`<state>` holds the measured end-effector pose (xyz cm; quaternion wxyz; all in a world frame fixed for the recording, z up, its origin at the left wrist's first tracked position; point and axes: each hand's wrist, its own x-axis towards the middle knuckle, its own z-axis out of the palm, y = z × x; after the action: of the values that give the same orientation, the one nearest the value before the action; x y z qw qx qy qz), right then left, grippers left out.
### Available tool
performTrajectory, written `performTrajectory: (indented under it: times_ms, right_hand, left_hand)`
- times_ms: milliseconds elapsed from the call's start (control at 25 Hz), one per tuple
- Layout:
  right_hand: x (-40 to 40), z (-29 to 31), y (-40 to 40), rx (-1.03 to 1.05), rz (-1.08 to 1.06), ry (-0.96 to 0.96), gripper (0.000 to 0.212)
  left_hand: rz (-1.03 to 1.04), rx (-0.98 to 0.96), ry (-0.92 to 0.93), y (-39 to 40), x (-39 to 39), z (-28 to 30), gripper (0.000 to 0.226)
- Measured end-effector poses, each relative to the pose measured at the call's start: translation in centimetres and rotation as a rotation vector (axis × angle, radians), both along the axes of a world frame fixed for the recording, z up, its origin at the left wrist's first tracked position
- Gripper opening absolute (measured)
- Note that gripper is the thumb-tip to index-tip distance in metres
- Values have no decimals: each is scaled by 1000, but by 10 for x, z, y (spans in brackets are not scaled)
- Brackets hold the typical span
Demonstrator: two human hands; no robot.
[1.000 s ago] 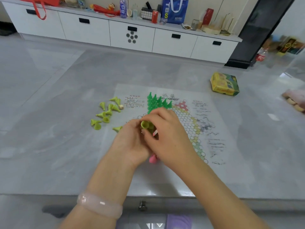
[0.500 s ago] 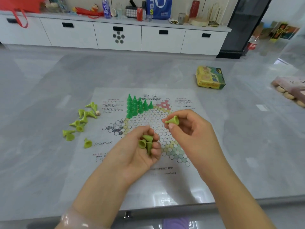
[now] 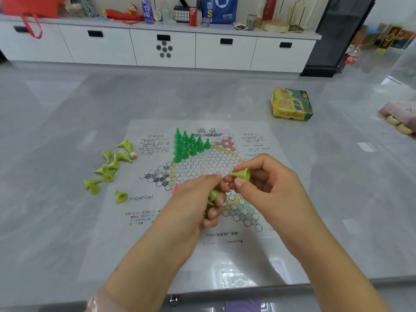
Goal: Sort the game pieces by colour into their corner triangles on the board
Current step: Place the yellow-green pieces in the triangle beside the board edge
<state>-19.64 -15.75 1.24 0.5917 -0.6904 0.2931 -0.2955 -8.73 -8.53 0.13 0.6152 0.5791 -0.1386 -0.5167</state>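
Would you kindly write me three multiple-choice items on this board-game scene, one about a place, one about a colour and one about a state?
1. Where do the loose yellow-green pieces lie?
A. on the table, left of the board
B. inside the game box
C. in the pink triangle

2. What colour are the pieces standing upright on the board?
A. pink
B. dark green
C. blue

3. What is the right hand doing?
A. resting flat on the board
B. pinching one yellow-green piece
C. gripping the box

Answers: 1 A, they lie tipped over on the grey table beside the sheet's left edge; 2 B, a dark green cluster fills the far corner; 3 B, thumb and fingers pinch a single cone.
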Motion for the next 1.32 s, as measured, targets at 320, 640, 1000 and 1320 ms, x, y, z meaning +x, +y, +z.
performTrajectory:
  times_ms: [320, 640, 1000, 1320]
  right_hand:
    - [8, -8, 9, -534, 15, 414, 8]
    - [4, -7, 5, -377, -39, 259, 27]
    - [12, -17, 9, 215, -124, -73, 13]
    - [0, -21, -38, 19, -390, -21, 16]
  left_hand:
    - [-122, 47, -696, 7, -4, -4, 34]
    - [-26, 52, -592, 5, 4, -3, 31]
    - [-35, -77, -182, -1, -1, -3, 31]
    - [96, -55, 145, -3, 8, -3, 8]
